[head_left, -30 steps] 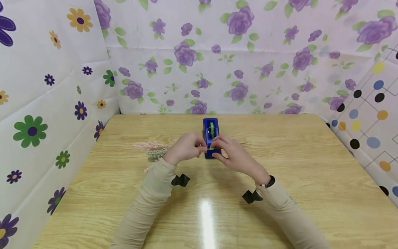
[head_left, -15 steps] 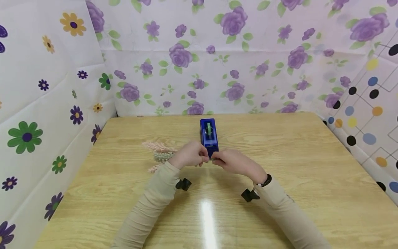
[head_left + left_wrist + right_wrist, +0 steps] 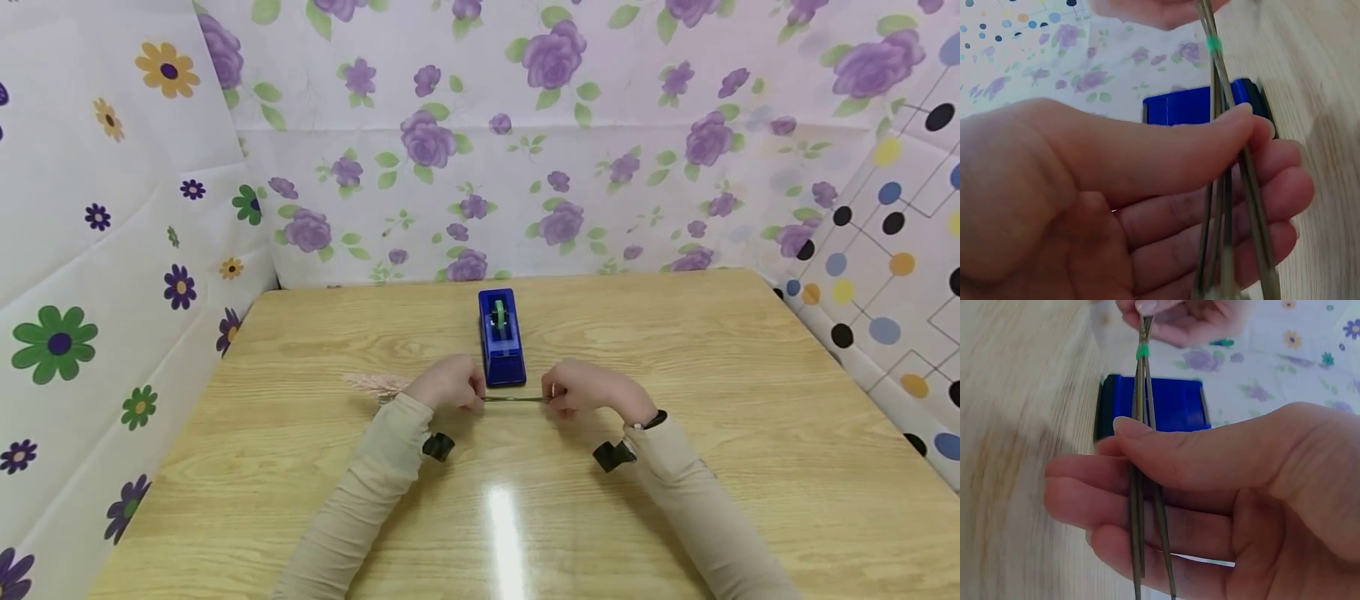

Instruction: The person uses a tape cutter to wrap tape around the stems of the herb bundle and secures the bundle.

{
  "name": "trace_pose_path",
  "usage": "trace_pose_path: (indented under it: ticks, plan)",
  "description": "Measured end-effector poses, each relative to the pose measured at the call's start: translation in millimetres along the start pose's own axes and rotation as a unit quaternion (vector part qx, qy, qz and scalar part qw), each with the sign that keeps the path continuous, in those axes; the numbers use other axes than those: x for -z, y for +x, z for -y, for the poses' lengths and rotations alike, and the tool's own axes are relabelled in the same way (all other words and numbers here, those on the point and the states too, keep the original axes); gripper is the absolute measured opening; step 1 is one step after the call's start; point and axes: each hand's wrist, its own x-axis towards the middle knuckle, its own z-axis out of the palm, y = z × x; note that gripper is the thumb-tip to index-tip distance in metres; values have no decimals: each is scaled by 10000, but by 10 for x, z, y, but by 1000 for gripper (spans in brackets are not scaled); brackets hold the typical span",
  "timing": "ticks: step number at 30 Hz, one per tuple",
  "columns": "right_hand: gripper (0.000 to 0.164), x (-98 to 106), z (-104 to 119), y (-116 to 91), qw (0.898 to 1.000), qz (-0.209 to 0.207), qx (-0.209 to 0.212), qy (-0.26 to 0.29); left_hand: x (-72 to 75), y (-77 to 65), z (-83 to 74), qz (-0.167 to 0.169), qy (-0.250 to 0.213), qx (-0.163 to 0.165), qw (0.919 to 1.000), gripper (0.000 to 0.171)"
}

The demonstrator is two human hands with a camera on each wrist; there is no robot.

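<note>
A bunch of dried flowers is held level in front of the blue tape dispenser (image 3: 504, 367). Its pale pink heads (image 3: 375, 383) stick out left of my left hand (image 3: 450, 383), which pinches the thin stems (image 3: 516, 399) between thumb and fingers. Farther along, my right hand (image 3: 592, 390) pinches the same stems near their cut ends. A narrow band of green tape (image 3: 1213, 44) circles the stems between both hands; the right wrist view also shows this green band (image 3: 1142, 350). The greenish flower heads are mostly hidden behind the left hand.
The dispenser, with a green tape roll (image 3: 499, 315) in it, stands just beyond the hands on the wooden table (image 3: 675, 350). Flowered cloth (image 3: 450, 200) hangs behind the table's back edge, with more patterned cloth at both sides.
Both hands have come nearer, away from the dispenser's cutter end, with the bunch. The right hand has moved right along the stems, so a length of stem now shows between the hands.
</note>
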Motion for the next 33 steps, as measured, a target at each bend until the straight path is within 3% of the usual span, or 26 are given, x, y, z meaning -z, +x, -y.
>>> trace_pose_path:
  ticks: [8,16,22,25,29,33]
  plan:
    - [7,1,-137,-11,9992,-290,-14,-287,25,-46,70,-111,314,267,9991,5]
    - [5,32,-194,-78,9989,-251,-105,-392,80,-81,101,412,188,494,9977,16]
    - [15,117,-143,-112,9990,-57,-220,-391,216,-183,80,688,568,728,9934,30]
    - [22,180,-105,-150,9988,-36,-309,-389,292,-256,86,697,695,669,9929,42]
    - [31,272,-71,-207,9988,-158,-353,-309,412,-344,122,273,656,425,9966,53]
    - [37,333,-98,-253,9953,-778,-563,-114,498,-333,154,-914,123,305,9953,59]
